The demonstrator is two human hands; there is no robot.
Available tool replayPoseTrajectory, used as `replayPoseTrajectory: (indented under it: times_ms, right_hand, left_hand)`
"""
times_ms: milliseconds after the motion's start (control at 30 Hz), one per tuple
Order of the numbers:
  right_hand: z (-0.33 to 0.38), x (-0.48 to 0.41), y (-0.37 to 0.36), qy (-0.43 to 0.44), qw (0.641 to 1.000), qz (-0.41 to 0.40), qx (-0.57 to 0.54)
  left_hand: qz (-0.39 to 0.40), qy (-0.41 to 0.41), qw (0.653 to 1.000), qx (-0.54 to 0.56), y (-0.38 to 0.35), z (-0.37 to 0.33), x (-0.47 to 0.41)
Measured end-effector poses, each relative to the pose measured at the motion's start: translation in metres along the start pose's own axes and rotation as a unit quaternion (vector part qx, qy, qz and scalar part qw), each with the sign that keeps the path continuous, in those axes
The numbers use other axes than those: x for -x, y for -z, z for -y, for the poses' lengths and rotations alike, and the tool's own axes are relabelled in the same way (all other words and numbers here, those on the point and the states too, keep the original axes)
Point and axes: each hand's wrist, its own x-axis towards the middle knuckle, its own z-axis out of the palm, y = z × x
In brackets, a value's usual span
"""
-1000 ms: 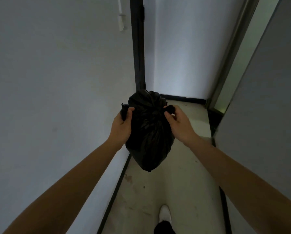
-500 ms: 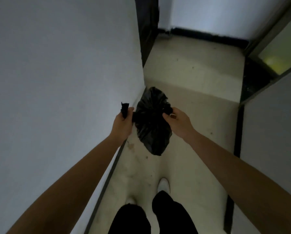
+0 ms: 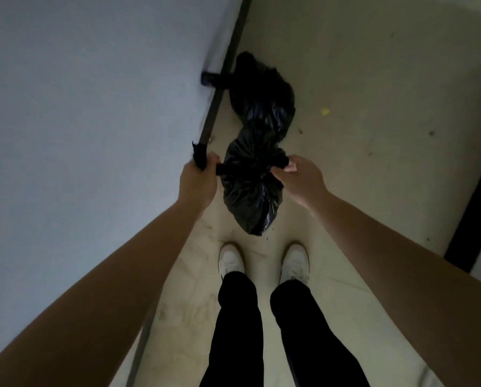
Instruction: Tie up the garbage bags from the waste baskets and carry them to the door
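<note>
Two black garbage bags are in view. The held bag (image 3: 250, 191) hangs at the centre of the frame, between two bare hands. Its long axis runs down the frame from the bunched, knotted top to a pointed bottom that aims at the gap between the shoes. Two twisted ends stretch sideways from the knot, one toward each hand.

The left hand (image 3: 199, 178) is curled in a fist round the left end (image 3: 200, 157), and a stub of plastic sticks up out of the fist. The right hand (image 3: 299, 178) pinches the right end (image 3: 281, 162) between thumb and fingertips, with the other fingers loosely bent.

The floor bag (image 3: 261, 93) lies above the held one in the frame, against the dark baseboard (image 3: 215, 107). Its long axis runs down the frame along that baseboard. One twisted tail (image 3: 209, 78) pokes left across the baseboard onto the pale wall (image 3: 94, 107). The two bags overlap in the picture, and I cannot tell whether they touch.

On the beige floor (image 3: 373, 79), a single yellow speck (image 3: 324, 110) lies right of the floor bag. A dark strip (image 3: 471, 191) runs along the right edge.

At the lower centre there are two white shoes, the left shoe (image 3: 231, 259) and the right shoe (image 3: 295, 261), below black trousers (image 3: 236, 331).
</note>
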Motion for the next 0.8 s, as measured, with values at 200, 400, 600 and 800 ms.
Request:
replayPoseTrajectory:
  times_ms: [200, 400, 600, 800]
  right_hand:
    - [-0.049, -0.096, -0.081, 0.001, 0.999, 0.018, 0.046]
    - [-0.096, -0.149, -0.12, -0.034, 0.999, 0.013, 0.04]
    - [-0.094, -0.121, -0.087, 0.006, 0.998, 0.006, 0.063]
    - [0.011, -0.06, 0.025, 0.13, 0.984, -0.066, 0.1]
  left_hand:
    - [-0.038, 0.007, 0.999, -0.007, -0.028, 0.085, -0.095]
    - [-0.066, -0.021, 0.997, -0.016, -0.038, 0.152, -0.141]
    - [-0.022, -0.08, 0.985, -0.152, -0.019, 0.138, -0.115]
    - [-0.058, -0.233, 0.941, -0.24, 0.031, 0.002, -0.059]
